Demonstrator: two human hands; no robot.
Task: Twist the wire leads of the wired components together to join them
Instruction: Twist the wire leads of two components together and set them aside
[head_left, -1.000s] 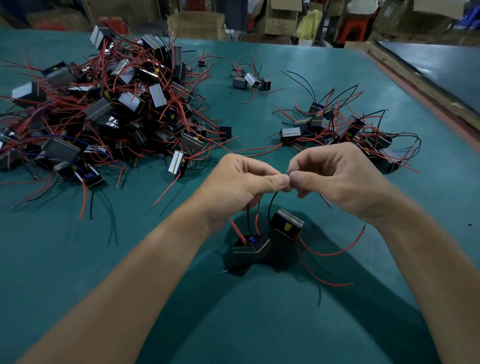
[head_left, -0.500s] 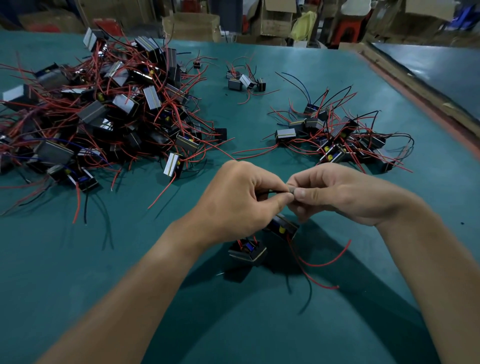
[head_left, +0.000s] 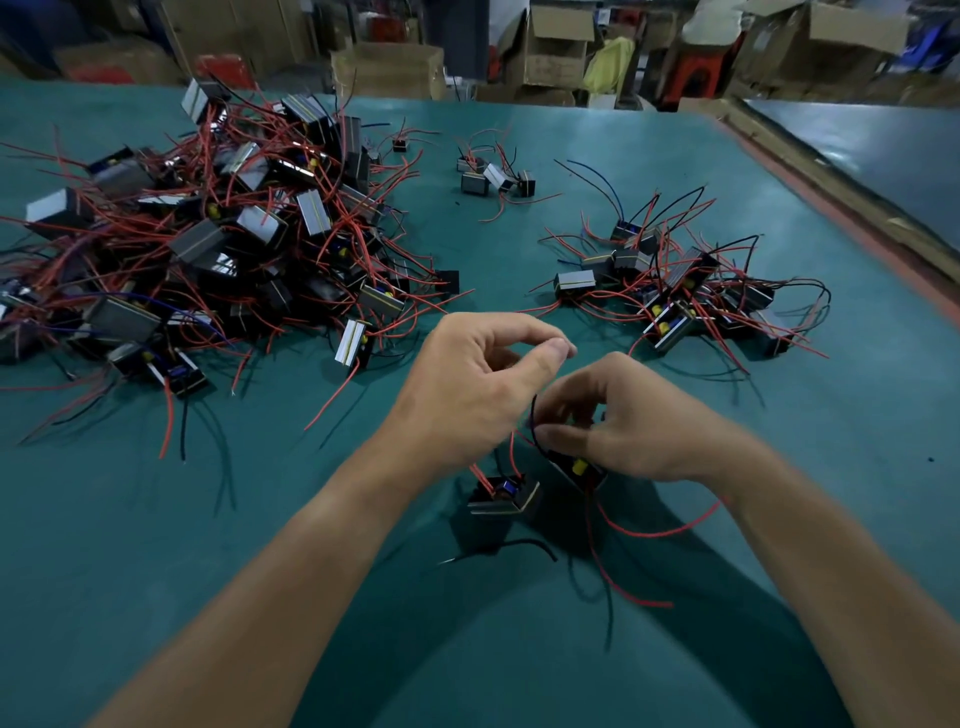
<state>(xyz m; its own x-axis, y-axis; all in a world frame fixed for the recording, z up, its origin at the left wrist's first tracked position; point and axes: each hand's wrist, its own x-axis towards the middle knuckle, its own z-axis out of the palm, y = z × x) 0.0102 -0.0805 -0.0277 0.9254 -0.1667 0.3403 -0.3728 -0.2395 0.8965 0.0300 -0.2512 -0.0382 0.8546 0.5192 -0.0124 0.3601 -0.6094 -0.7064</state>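
Low in the middle of the frame, the right hand (head_left: 628, 436) curled over the yellow-tagged transformer (head_left: 579, 467), its fingers (head_left: 550, 432) pinching the black lead (head_left: 534, 410), probably to steady the twist. The blue-cored transformer (head_left: 503, 496) sat just beside it on the table (head_left: 156, 571). The left hand (head_left: 478, 389) hovered with thumb and forefinger nearly meeting; I couldn't tell whether they held a wire.

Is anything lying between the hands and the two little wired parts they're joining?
Nothing visible. The right hand pinches a black lead at the yellow-marked component; the blue-marked component lies just under the left hand, unobstructed.
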